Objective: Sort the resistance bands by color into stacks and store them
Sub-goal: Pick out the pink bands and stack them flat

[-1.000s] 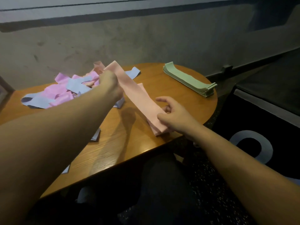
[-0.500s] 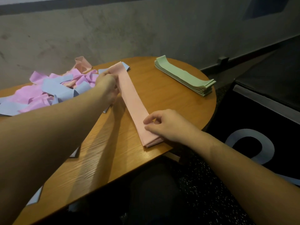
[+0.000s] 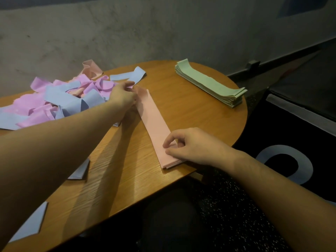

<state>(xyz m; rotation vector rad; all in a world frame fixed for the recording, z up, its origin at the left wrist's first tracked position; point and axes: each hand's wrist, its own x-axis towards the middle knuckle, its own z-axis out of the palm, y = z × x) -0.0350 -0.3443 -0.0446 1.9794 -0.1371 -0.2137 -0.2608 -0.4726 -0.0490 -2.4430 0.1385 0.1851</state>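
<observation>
1. My right hand (image 3: 196, 146) pinches the near end of the flat pale pink elastic band (image 3: 154, 124), thumb and forefinger curled on it.
2. My left hand (image 3: 123, 96) grips the band's far end.
3. The band lies straight on the round wooden table (image 3: 181, 106).
4. A jumbled purple, blue and pink band heap (image 3: 60, 100) sits left; the neat green band stack (image 3: 209, 84) lies far right.

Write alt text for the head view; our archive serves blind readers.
Two hands lay a peach band flat on a round wooden table: the left hand holds its far end, the right hand pinches its near end. A tidy stack of green bands sits to the right, a jumbled pile of pink and blue bands to the left.
</observation>
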